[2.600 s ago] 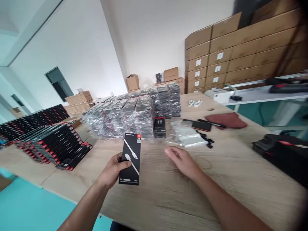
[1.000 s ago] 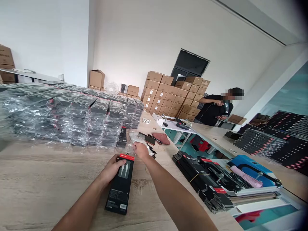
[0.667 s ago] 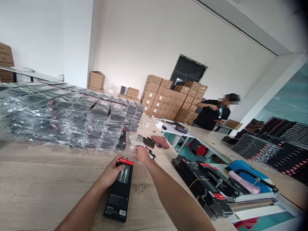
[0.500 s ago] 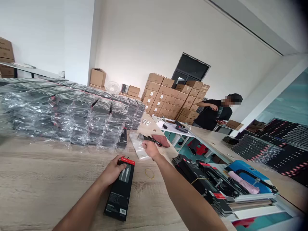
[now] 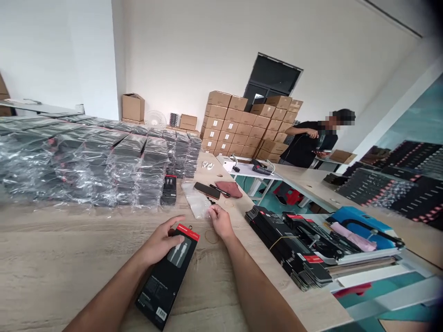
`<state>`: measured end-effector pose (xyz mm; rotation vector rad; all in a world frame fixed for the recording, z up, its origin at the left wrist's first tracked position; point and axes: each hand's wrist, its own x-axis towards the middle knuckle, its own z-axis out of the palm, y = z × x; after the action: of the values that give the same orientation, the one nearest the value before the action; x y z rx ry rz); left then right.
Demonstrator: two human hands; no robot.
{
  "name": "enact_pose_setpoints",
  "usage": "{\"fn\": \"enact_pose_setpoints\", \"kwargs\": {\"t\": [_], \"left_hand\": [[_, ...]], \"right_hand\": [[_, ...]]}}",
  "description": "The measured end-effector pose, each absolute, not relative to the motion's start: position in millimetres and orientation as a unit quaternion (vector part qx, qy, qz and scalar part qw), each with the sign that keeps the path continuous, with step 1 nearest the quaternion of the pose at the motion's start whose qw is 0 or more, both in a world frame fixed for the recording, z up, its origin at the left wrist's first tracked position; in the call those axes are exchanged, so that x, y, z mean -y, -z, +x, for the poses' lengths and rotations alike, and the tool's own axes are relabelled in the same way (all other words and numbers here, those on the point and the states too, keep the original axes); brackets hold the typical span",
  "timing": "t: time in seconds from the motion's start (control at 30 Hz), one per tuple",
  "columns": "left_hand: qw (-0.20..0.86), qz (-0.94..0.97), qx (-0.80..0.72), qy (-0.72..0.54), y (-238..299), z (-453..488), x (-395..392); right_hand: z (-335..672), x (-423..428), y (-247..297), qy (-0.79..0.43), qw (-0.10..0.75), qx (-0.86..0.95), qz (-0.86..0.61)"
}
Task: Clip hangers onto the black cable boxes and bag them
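a black box (image 5: 166, 276), at seven o'clock in the view and above the wooden table (image 5: 86, 258), is grasped by the left hand (image 5: 161, 242), thumb laid on its printed face. its long axis is aligned from seven to one o'clock; the red-banded end with its small black loop (image 5: 190, 227) is pointed to one, the barcode label (image 5: 161, 313) to seven. other left fingers are hidden beneath, and whether the near end is supported by the table cannot be told. at two o'clock from the box, the right hand (image 5: 221, 223) is seen with fingertips drawn together over clear plastic (image 5: 195, 200); whether anything is pinched cannot be told. small black pieces (image 5: 210, 200) beyond are barely made out. both forearms are cut off below.
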<state>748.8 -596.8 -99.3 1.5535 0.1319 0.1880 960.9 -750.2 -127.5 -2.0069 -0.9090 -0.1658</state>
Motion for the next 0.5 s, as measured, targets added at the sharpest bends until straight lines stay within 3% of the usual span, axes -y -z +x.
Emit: {"fn": "enact_pose_setpoints", "kwargs": {"t": [0.13, 0.3, 0.5], "left_hand": [[0.678, 0.734, -0.023, -0.030, 90, 789, 614], [0.621, 0.775, -0.121, 0.011, 97, 851, 613], [0.604, 0.785, -0.132, 0.038, 102, 858, 611]], "right_hand": [[961, 744, 128, 0.050, 0.512, 0.359, -0.779], [967, 745, 131, 0.044, 0.617, 0.290, -0.730], [993, 765, 118, 0.138, 0.733, 0.130, -0.653]]}}
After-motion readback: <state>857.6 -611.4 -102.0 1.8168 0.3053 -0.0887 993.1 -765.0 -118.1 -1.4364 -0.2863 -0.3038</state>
